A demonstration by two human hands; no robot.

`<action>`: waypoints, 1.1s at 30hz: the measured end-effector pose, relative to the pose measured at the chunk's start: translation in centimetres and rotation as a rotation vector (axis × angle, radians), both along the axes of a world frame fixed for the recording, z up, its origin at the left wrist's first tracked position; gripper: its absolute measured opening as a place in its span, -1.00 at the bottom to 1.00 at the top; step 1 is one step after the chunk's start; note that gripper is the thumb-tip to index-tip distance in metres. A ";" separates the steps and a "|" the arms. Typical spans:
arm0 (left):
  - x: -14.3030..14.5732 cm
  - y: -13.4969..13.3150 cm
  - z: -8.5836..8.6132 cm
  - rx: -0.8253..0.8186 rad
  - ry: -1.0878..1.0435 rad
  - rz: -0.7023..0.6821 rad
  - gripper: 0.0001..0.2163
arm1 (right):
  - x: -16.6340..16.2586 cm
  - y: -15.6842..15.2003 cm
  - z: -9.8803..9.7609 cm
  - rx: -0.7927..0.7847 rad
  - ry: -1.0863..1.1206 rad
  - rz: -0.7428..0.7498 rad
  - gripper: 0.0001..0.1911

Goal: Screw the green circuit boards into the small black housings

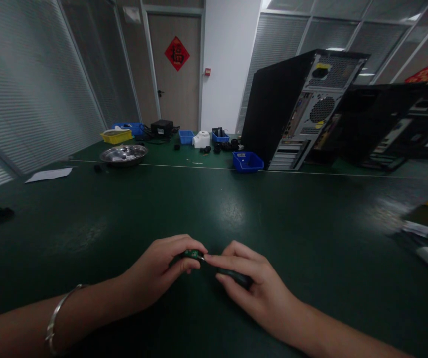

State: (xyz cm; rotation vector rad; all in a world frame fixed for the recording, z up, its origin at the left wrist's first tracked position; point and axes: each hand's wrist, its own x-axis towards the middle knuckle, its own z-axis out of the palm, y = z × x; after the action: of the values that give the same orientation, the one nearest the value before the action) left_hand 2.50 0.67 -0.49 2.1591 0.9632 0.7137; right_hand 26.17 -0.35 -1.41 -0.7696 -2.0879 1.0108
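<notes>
My left hand pinches a small green circuit board between thumb and fingers, above the near part of the green table. A tiny bright metal piece shows at the board's right end, and my right index fingertip meets it. My right hand is closed around a dark, rounded, elongated object, held between the thumb and the other fingers. Its exact kind is not clear, and my fingers cover part of it. Whether the metal piece belongs to the board or to the dark object, I cannot tell.
Across the green table stand a steel bowl, a yellow tray, a blue bin and a white plastic part. A black computer tower rises at back right. Paper lies at left.
</notes>
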 end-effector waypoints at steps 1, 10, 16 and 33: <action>0.0 0.0 0.0 -0.007 0.001 -0.007 -0.83 | 0.0 0.0 0.0 -0.007 -0.001 -0.001 -0.61; -0.1 0.4 0.0 -0.115 -0.034 -0.031 -0.83 | -0.2 0.3 0.3 -0.130 -0.003 0.007 -0.66; 0.0 0.4 -0.4 -0.167 -0.098 -0.054 -0.84 | -0.3 0.1 0.6 -0.144 -0.003 0.017 -0.66; 0.2 0.2 -0.6 -0.483 -0.460 -0.070 -0.73 | 0.2 -0.3 0.5 -0.017 0.020 -0.052 -0.71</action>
State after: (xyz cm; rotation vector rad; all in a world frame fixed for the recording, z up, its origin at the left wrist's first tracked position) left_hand 2.74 0.86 -1.13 1.5125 0.7177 0.8009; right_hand 26.33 -0.61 -0.93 -0.8143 -2.0342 1.0048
